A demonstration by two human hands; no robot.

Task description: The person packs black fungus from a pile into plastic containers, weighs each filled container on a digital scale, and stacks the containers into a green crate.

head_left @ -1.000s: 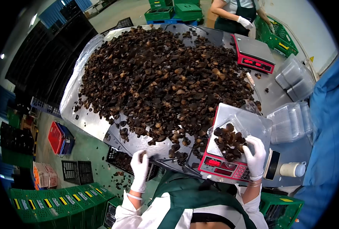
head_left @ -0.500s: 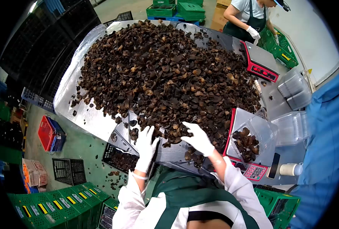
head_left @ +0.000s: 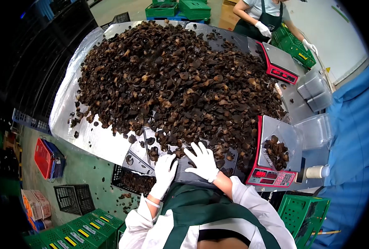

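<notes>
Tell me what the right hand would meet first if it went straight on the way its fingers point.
The right hand would likely meet the near edge of the pile of dark, mushroom-like pieces; its fingertips may already touch it, depth being unclear.

A: what colour's that heap point(head_left: 174, 79)?
B: blackish brown with tan bits, left hand point(head_left: 165, 172) and right hand point(head_left: 202, 162) gloved plain white, near scale point(head_left: 271, 177) red and silver, apron point(head_left: 201, 207) dark green, curtain point(head_left: 350, 137) plain blue

Dark brown, curled pieces point(head_left: 172, 83) are heaped across the desk point(head_left: 103, 143); loose ones are scattered toward its near edge.
</notes>
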